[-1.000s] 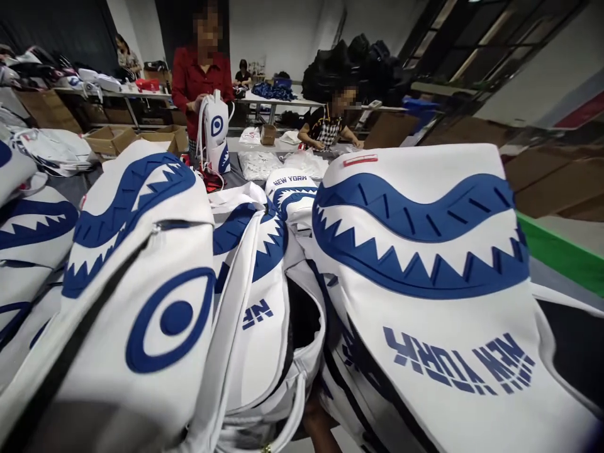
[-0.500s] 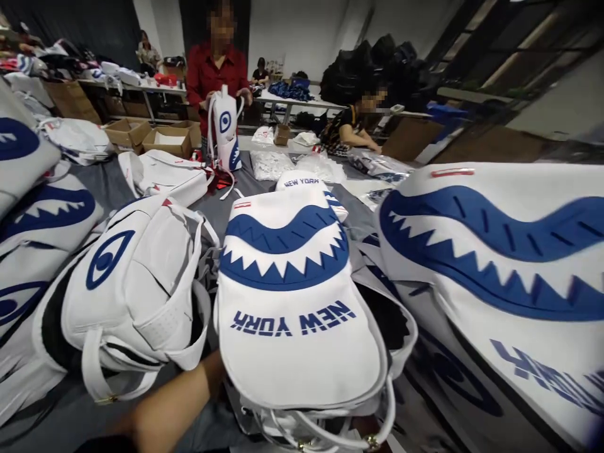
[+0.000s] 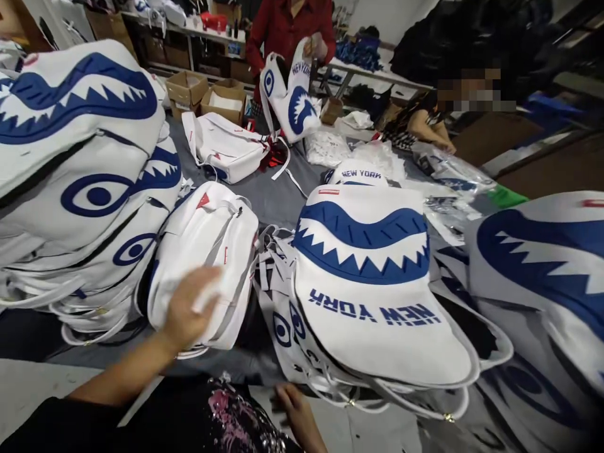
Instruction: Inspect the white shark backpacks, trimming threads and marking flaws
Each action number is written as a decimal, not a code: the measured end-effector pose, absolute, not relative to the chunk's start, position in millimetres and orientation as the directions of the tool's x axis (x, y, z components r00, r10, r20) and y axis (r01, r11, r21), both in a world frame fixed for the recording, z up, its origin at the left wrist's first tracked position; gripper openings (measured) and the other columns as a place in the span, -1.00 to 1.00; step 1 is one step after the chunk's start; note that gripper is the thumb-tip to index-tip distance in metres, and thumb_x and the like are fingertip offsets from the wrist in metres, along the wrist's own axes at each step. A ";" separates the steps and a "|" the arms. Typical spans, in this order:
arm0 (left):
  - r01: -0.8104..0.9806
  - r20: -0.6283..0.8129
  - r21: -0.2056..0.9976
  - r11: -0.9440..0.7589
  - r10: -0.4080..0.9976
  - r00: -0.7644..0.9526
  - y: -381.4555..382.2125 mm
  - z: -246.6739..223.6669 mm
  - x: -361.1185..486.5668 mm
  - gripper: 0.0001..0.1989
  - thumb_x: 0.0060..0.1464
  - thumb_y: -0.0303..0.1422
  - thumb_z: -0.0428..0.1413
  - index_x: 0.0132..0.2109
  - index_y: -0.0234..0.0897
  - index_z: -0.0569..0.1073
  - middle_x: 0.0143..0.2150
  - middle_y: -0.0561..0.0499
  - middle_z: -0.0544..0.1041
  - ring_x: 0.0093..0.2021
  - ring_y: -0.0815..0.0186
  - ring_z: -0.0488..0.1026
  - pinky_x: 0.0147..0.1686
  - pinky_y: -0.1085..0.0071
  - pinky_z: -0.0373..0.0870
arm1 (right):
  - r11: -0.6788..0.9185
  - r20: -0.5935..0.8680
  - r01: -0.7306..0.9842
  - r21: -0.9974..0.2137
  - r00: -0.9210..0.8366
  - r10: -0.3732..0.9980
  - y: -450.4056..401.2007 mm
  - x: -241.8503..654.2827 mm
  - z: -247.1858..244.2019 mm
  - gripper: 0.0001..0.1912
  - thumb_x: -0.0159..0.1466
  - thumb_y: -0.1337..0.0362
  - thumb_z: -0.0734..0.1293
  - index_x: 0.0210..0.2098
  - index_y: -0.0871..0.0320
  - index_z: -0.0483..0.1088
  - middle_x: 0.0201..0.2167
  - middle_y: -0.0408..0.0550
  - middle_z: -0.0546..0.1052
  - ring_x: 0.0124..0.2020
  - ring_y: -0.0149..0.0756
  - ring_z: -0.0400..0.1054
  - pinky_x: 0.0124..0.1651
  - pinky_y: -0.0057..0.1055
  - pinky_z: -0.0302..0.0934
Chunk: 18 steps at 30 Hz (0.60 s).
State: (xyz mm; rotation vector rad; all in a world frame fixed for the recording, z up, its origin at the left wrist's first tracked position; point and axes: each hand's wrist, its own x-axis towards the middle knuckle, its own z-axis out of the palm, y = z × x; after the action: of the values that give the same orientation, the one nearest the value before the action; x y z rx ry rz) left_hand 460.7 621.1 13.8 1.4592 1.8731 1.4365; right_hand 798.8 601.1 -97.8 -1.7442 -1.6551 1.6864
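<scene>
Beside left hand (image 3: pixel 191 308), stacked backpacks (image 3: pixel 87 182)

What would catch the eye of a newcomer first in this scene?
Probably the large white backpack right of centre, with its toothed blue mouth and upside-down NEW YORK lettering. Next, the pile of similar backpacks at the left shows big blue eyes. At the top, near the middle, a co-worker in a red shirt holds another shark-patterned bag.
</scene>
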 end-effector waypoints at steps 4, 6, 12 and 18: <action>0.373 0.108 0.872 0.317 0.618 -0.779 589.7 -25.4 343.3 -0.50 0.14 -0.05 0.15 0.11 -0.27 0.47 0.11 -0.22 0.51 0.19 -0.05 0.43 0.31 -0.13 0.27 | -0.125 -0.273 0.450 -0.884 -0.280 0.920 650.8 648.5 -64.5 -0.53 0.27 -0.13 0.23 -0.05 0.02 0.50 0.00 0.09 0.60 0.11 0.07 0.47 0.24 0.00 0.29; 0.122 -0.188 0.895 0.429 0.612 -0.768 570.5 -63.6 322.4 -0.45 0.12 0.07 0.12 0.03 -0.29 0.48 0.08 -0.31 0.52 0.23 -0.21 0.41 0.29 -0.29 0.24 | -0.001 -0.139 0.418 -0.908 -0.299 0.944 666.0 582.9 -38.2 -0.39 0.29 -0.06 0.23 0.21 0.16 0.36 0.21 0.19 0.47 0.25 0.05 0.35 0.31 -0.01 0.22; -0.006 -0.188 0.979 0.205 0.886 -0.423 562.8 -94.7 347.9 -0.37 0.22 0.20 -0.12 0.03 -0.15 0.55 0.05 -0.19 0.61 0.21 -0.09 0.49 0.22 -0.05 0.44 | 0.065 -0.283 0.654 -0.754 -0.412 0.866 638.5 465.8 2.2 0.17 0.09 -0.03 0.50 0.49 0.29 -0.08 0.52 0.35 -0.16 0.52 0.27 -0.30 0.45 0.23 -0.14; -0.028 0.040 0.999 -0.040 0.999 -0.024 581.2 -67.4 376.2 -0.52 0.15 -0.09 0.21 0.20 0.01 0.50 0.21 -0.06 0.54 0.28 -0.03 0.43 0.32 0.04 0.37 | 0.137 -0.119 0.766 -0.628 -0.268 0.956 654.0 488.2 17.7 -0.38 0.28 0.29 0.31 0.33 0.18 0.29 0.22 0.25 0.47 0.22 0.16 0.37 0.23 0.03 0.23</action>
State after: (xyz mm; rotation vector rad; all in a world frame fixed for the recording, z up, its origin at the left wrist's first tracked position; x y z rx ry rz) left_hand 376.2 581.2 -67.4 1.2061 1.1856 1.2693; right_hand 488.2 654.0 17.7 -1.6709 -2.1086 0.8604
